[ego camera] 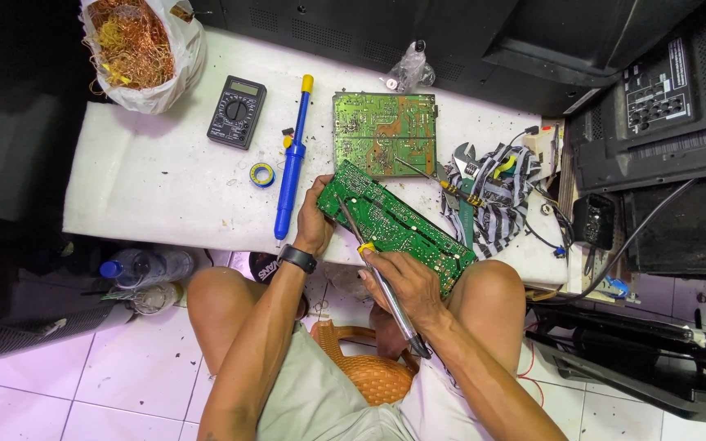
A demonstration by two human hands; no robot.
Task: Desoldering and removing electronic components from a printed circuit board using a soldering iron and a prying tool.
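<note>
My left hand [314, 222] grips the near-left end of a long green circuit board [398, 224], which lies slanted over the front edge of the white table [157, 180]. My right hand [406, 282] holds a soldering iron [382, 273] with a grey handle and yellow collar. Its thin tip rests on the board near my left hand. A black watch sits on my left wrist.
A second, square green board [384, 133] lies behind. A blue desoldering pump [292, 163], a solder roll [261, 174], a black multimeter [237, 112] and a bag of copper wire [136, 45] are to the left. Pliers and wrench on a striped cloth [492, 196] are at right.
</note>
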